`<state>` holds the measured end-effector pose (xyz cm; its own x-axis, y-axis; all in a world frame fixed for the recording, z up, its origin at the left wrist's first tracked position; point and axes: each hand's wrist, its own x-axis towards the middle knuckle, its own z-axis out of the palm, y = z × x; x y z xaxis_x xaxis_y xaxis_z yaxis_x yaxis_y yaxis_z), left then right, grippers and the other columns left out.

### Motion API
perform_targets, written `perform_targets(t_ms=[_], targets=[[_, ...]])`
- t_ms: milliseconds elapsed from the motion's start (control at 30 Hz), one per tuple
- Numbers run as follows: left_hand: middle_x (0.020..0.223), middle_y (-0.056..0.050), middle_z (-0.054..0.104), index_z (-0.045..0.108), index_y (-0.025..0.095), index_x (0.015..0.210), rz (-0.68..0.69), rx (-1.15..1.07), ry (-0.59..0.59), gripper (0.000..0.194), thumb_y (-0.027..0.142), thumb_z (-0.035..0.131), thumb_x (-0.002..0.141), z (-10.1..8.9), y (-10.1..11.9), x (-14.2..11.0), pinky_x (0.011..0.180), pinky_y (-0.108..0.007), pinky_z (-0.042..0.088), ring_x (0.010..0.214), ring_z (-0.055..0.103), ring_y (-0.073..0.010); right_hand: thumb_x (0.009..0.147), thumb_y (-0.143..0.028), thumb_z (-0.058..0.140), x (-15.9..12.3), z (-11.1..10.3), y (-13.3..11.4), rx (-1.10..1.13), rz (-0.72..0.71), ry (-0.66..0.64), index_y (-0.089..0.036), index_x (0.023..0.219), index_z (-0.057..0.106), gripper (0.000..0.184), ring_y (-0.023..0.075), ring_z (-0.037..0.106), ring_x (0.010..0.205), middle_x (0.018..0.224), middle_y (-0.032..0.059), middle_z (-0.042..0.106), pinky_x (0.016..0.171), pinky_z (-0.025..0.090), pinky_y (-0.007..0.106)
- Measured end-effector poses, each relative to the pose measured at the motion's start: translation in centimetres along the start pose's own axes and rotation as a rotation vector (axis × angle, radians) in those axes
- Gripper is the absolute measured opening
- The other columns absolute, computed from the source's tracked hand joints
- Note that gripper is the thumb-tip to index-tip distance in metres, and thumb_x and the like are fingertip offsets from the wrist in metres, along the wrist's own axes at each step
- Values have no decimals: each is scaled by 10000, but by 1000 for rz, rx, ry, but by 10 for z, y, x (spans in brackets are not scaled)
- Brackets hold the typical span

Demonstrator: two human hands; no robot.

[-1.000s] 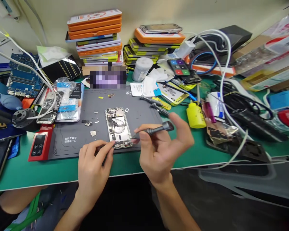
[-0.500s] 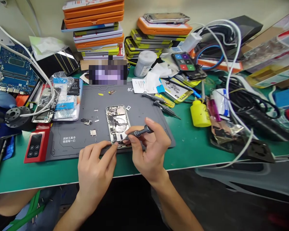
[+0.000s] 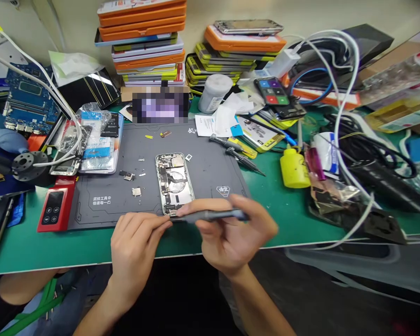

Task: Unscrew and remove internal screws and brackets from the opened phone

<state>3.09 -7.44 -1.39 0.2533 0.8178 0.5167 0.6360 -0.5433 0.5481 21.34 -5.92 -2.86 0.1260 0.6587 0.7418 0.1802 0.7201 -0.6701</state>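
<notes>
An opened smartphone [image 3: 175, 175] lies on the dark grey work mat [image 3: 213, 172], its inner parts and metal plate bare. My right hand [image 3: 231, 238] grips a dark screwdriver [image 3: 213, 215], held almost level with the shaft pointing left past the phone's bottom edge. At that edge's left corner is my left hand [image 3: 135, 242], thumb and forefinger pressed together beside the screwdriver's tip; what they pinch, if anything, is hidden. Left of the phone lie a small black-and-silver part [image 3: 128, 175], a small metal plate [image 3: 136, 192] and tiny pieces.
A SIM tray [image 3: 188, 158] lies right of the phone. Two more screwdrivers [image 3: 243, 161] rest at the mat's right edge, near a yellow bottle [image 3: 294, 168]. A red device [image 3: 56, 205] borders the mat's left. Stacked orange cases [image 3: 143, 21] and tangled cables [image 3: 374, 154] stand around.
The screwdriver has swung from a steep slant over the phone's lower part to nearly level at its bottom edge. My right hand has turned and shifted right; the left fingertips have moved slightly down.
</notes>
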Motion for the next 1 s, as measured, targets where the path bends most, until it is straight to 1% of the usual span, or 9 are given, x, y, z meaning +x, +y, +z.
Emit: perform_targets(t_ms=[100,133,167,233,333,400,600,833,1000], targets=[[948,-17,789,776,192,1056,38,69,55,88,123,774,1001,4,0,-2,823,-308,513,876,683,-163,1068,-125,530,4,-2,0,-61,56,247,-306,1524,497,492,156,720,671,907,-20,686,712,705,385],[952,-26,787,787,186,1088,64,114,76,125,112,786,987,5,0,-3,816,-314,514,870,675,-171,1060,-134,519,5,-4,0,-129,83,264,-302,1487,534,459,145,673,620,851,-32,643,654,673,352],[960,-34,788,793,181,1126,86,161,92,171,102,796,975,7,0,-3,810,-320,513,864,665,-178,1055,-149,524,6,-7,-1,-225,105,227,-289,1438,578,411,132,618,567,792,-42,607,581,614,303],[981,-41,796,798,174,1174,111,235,101,231,91,807,959,9,0,-3,800,-328,512,852,644,-189,1048,-168,584,7,-12,-1,-459,196,-12,-246,1384,634,349,112,563,503,740,-45,631,485,495,251],[1008,-39,812,804,171,1172,110,276,84,228,89,804,958,11,2,-1,787,-329,514,839,621,-195,1034,-122,646,6,-17,-1,-703,112,-334,-190,1243,728,234,119,694,582,812,-6,788,534,488,255],[1014,-39,816,808,172,1154,110,281,76,205,94,798,964,11,2,0,784,-331,515,836,619,-197,1033,-69,618,6,-18,-1,-738,16,-418,-162,1183,761,227,139,772,695,899,20,838,588,501,265],[1020,-38,818,809,166,1114,94,273,57,165,84,785,972,10,4,1,791,-340,511,860,620,-201,1039,-58,573,7,-17,-1,-731,-63,-505,-148,1110,801,255,138,675,586,719,-16,733,553,424,295],[1030,-40,821,804,162,1117,82,250,56,179,71,790,964,10,4,1,788,-347,519,865,615,-205,1042,-70,565,6,-18,-1,-720,-21,-534,-151,1075,794,245,134,635,594,724,-14,708,569,382,301],[1028,-41,823,799,167,1117,75,255,61,186,67,791,960,10,5,0,782,-346,534,860,639,-207,1028,-35,547,7,-18,-1,-723,-45,-550,-136,1089,795,275,136,620,600,738,-10,715,575,389,296]])
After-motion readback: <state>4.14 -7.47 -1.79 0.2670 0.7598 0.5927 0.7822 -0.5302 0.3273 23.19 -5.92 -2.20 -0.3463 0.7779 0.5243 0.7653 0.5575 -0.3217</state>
